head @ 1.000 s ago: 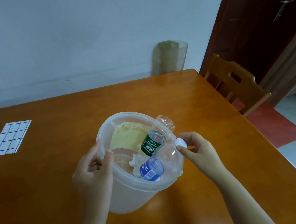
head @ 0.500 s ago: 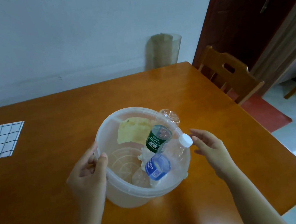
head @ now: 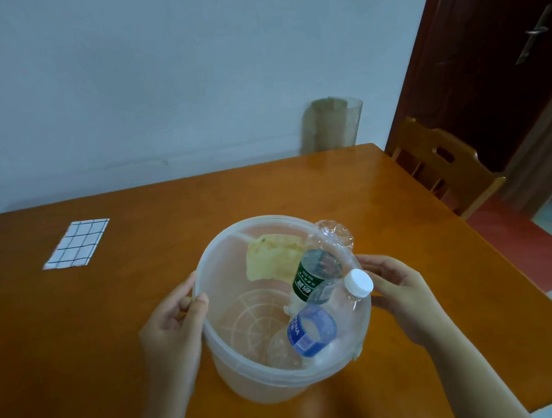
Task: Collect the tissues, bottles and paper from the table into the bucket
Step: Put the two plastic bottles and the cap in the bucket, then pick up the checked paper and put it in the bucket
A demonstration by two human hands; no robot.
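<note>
A translucent white bucket (head: pixel 237 376) stands on the wooden table (head: pixel 76 332). Inside lie a green-label bottle (head: pixel 312 274), a blue-label bottle (head: pixel 311 331) with a white cap sticking up over the rim, a crumpled yellowish paper (head: pixel 269 257) and a bit of white tissue (head: pixel 290 307). My left hand (head: pixel 175 331) grips the bucket's left rim, thumb over the edge. My right hand (head: pixel 403 297) is cupped against the bucket's right side, just behind the white cap.
A checked cloth (head: pixel 77 243) lies at the table's far left. A wooden chair (head: pixel 443 164) stands off the right edge, with a dark door (head: pixel 489 50) behind it. A clear cylinder (head: pixel 332 123) stands by the wall behind the table.
My right hand let go of the white bottle cap, drew away, then came back against the bucket's right side. The camera view has risen. My left hand stays on the rim.
</note>
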